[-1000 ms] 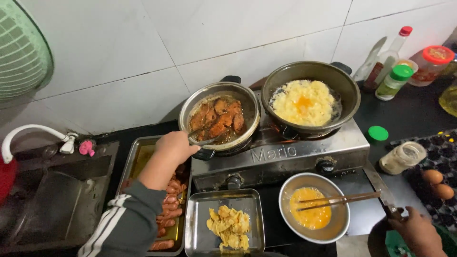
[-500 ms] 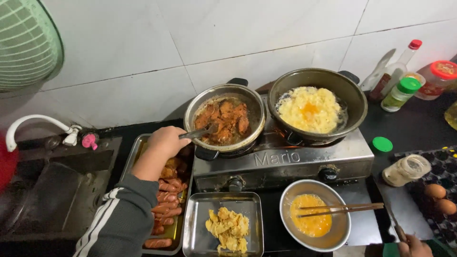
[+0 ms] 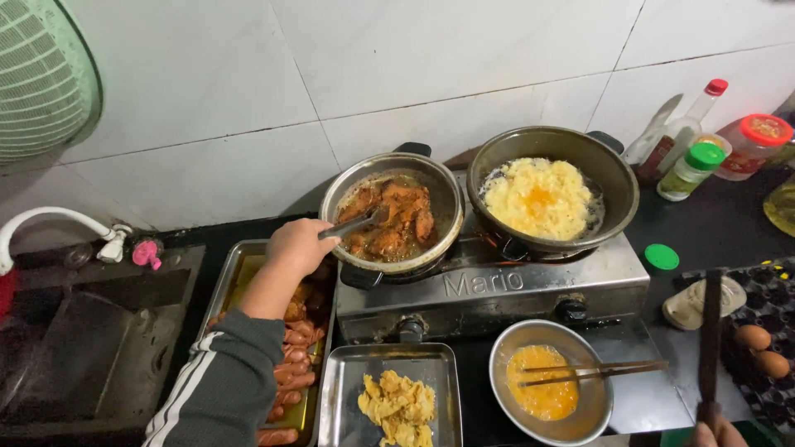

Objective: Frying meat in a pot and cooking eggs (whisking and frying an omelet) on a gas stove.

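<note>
My left hand (image 3: pixel 298 247) grips metal tongs (image 3: pixel 352 225) whose tips reach into the steel pot (image 3: pixel 348 186) on the left burner, among brown fried meat pieces (image 3: pixel 397 217). The dark pan (image 3: pixel 613 178) on the right burner holds yellow scrambled egg (image 3: pixel 538 199). Only the top of my right hand (image 3: pixel 716 432) shows at the bottom right edge. It is closed on the handle of a dark long utensil (image 3: pixel 710 339) that stands upright over the counter.
In front of the steel stove (image 3: pixel 497 285) sit a bowl of beaten egg (image 3: pixel 596 397) with chopsticks (image 3: pixel 592 372), a tray (image 3: pixel 348 372) of cooked egg and a tray (image 3: pixel 228 273) of sausages. Sink (image 3: pixel 83 348) at left. Bottles (image 3: pixel 691 170), a jar (image 3: pixel 754 145) and eggs (image 3: pixel 762 352) at right.
My left hand has risen from the pot's side and brought the tongs into the meat. My right hand has dropped toward the bottom edge, and the dark utensil now shows upright.
</note>
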